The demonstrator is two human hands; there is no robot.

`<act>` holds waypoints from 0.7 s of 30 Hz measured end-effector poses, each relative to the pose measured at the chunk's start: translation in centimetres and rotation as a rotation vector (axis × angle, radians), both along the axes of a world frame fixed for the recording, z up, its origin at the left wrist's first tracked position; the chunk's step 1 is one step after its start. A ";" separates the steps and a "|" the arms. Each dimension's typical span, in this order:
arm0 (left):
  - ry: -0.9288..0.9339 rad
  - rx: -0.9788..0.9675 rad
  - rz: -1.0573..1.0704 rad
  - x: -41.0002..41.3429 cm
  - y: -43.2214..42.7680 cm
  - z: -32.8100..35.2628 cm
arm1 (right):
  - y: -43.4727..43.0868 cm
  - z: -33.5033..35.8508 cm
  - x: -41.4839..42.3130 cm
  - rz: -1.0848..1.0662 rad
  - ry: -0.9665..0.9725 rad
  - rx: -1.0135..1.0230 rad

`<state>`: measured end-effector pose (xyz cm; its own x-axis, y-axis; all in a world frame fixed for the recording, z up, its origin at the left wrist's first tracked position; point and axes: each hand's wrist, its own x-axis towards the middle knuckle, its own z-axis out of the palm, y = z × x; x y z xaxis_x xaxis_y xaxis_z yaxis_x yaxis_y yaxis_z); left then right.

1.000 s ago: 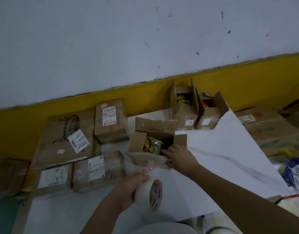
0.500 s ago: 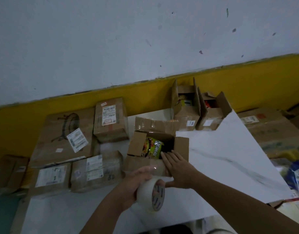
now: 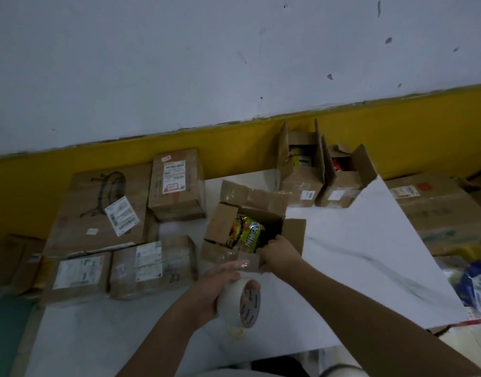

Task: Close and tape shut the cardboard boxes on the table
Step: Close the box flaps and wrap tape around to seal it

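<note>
The white bench [image 3: 342, 254] fills most of your view, with its far edge against a yellow and white wall. At its left lies a large flat box [image 3: 97, 208] bearing a line drawing and a white label. Three sealed boxes sit around it: one at its far right corner [image 3: 176, 186] and two side by side along its near edge [image 3: 78, 276] [image 3: 152, 268]. In the middle of the bench, straight ahead of you, stands the open box [image 3: 295, 232], all four flaps up or splayed outward. At the back, against the yellow band, two more open boxes [image 3: 301, 175] [image 3: 342, 183] stand touching, flaps raised. Your right grip [image 3: 280, 254] is at the near right corner of the middle box, its fingers dipping inside where they are hidden, so you cannot tell whether it holds anything. Your left grip [image 3: 212, 287] is wrapped round a tape roll [image 3: 233, 297], held above the bench just in front of that box. Inside the box, a green noodle packet [image 3: 246, 235] leans beside your right fingers.
</note>
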<state>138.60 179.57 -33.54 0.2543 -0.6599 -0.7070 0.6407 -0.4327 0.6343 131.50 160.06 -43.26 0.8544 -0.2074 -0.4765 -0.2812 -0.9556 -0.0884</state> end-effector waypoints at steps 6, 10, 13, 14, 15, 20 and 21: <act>-0.046 0.034 -0.039 -0.3 -0.4 -0.9 | -2.0 0.1 -0.7 0.197 0.097 -0.137; -0.087 0.053 -0.069 -0.8 -1.1 -1.7 | -1.7 -0.1 -0.6 0.182 0.045 -0.137; -0.154 0.060 -0.079 -1.5 -2.2 -2.1 | -1.5 -1.1 -1.1 0.212 0.016 -0.138; -0.198 0.062 -0.090 -1.6 -2.7 -2.5 | -1.6 -1.7 -1.3 0.227 -0.031 -0.132; -0.238 0.059 -0.106 -1.7 -3.3 -3.0 | -1.6 -2.1 -1.6 0.239 -0.075 -0.122; -0.268 0.036 -0.078 -1.9 -5.7 -6.2 | -1.9 -2.2 -2.1 0.338 -0.189 -0.147; -0.272 0.029 -0.078 -2.0 -5.8 -6.8 | -2.3 -2.3 -2.4 0.341 -0.228 -0.160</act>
